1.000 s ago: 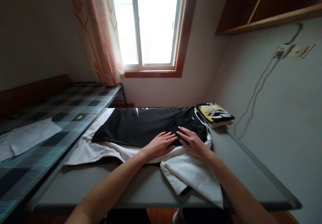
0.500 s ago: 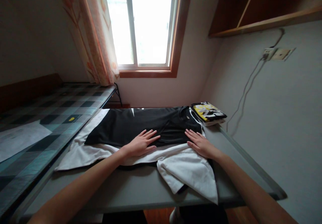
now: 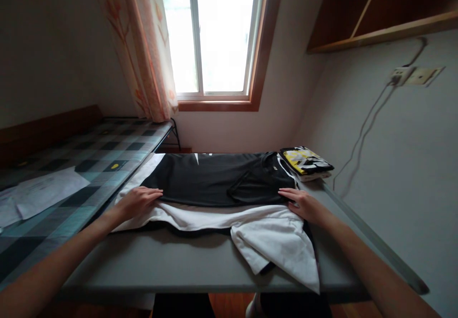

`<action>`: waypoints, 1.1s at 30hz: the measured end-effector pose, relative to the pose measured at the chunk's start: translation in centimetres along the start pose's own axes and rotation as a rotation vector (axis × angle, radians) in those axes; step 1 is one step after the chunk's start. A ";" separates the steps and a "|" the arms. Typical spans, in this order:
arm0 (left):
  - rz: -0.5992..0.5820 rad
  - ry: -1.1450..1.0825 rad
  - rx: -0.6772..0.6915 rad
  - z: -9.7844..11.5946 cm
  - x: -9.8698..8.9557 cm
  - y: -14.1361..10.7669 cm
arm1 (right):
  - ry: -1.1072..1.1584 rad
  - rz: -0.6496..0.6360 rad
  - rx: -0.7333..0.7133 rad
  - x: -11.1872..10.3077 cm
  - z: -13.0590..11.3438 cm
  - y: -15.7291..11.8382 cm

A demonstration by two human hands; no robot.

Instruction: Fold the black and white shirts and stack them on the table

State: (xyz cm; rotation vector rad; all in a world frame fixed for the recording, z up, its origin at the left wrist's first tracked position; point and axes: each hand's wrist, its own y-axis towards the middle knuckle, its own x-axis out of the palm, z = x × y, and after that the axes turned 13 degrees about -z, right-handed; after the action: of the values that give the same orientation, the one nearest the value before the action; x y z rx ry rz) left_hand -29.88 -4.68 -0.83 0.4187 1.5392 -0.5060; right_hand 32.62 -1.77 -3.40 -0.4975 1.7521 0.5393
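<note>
Head cam (only view): looking down at smooth black fabric garment (image 3: 203, 179) lying flat across far half of grey smooth-topped table (image 3: 200, 268), collar end to R, small white marks nr far edge. Sitting on/against matte white cloth (image 3: 203, 219), visible at L end, along near side and as loose double fold at near R, w/ pointed corner reaching table's front edge; dark underside peeking out. Can't tell if one piece w/ the black. L hand (image 3: 140, 201) at near L corner of black fabric, palm down, fingers nearly straight and together, tips touching the fabric. R hand (image 3: 301, 204) at near R edge, below collar, fingers extended, thumb a bit apart, tips touching. Can't tell for either if pinching the edge or just resting; not lifting anything visibly. Hands well apart, approx full garment length btwn. At far R corner, just beside collar: folded black, yellow and white printed cloth stack (image 3: 307, 160). To L of table: grey-green plaid mattress (image 3: 95, 156) w/ loose white printed paper sheets (image 3: 53, 189) on top. Bkgd: bright window (image 3: 225, 36), orange floral curtain (image 3: 152, 65) at its L.
</note>
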 end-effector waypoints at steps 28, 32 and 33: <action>-0.002 -0.607 -0.334 -3.5 -5.5 -9.0 | 0.397 0.035 0.138 -6.2 -0.5 -2.9; -0.064 -0.680 -0.367 -3.5 -6.4 -10.4 | 0.451 -0.061 0.159 -6.8 -1.4 -3.1; -0.049 -0.703 -0.388 -3.6 -6.3 -10.2 | 0.459 -0.063 0.165 -6.7 -1.5 -2.7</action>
State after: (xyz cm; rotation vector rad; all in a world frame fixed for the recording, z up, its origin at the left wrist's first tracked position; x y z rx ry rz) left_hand -38.34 -10.83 6.11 -0.1014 0.9295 -0.3280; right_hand 34.63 -4.46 3.19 -0.5889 2.1875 0.2410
